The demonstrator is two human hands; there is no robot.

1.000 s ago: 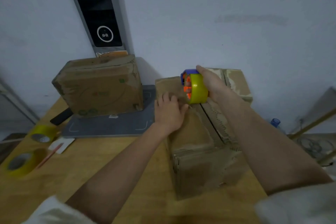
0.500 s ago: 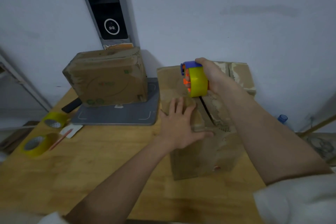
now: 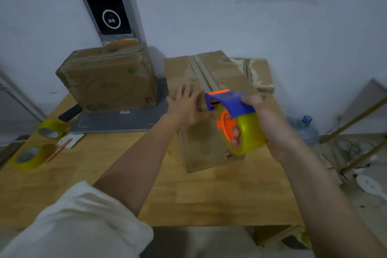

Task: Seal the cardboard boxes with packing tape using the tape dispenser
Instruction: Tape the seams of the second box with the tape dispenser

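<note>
The tape dispenser (image 3: pixel 234 123), gripped in the right hand (image 3: pixel 256 109) with fingers curled through the orange hub of its yellow roll, has travelled from the far end of the cardboard box (image 3: pixel 209 98) to the near top edge, leaving a strip laid along the centre seam. The left hand (image 3: pixel 186 104), which lay flat mid-lid a moment ago, now presses open-fingered on the flap just beside the blue blade. By my judgement the pass is nearly done, awaiting the cut at the front edge.
</note>
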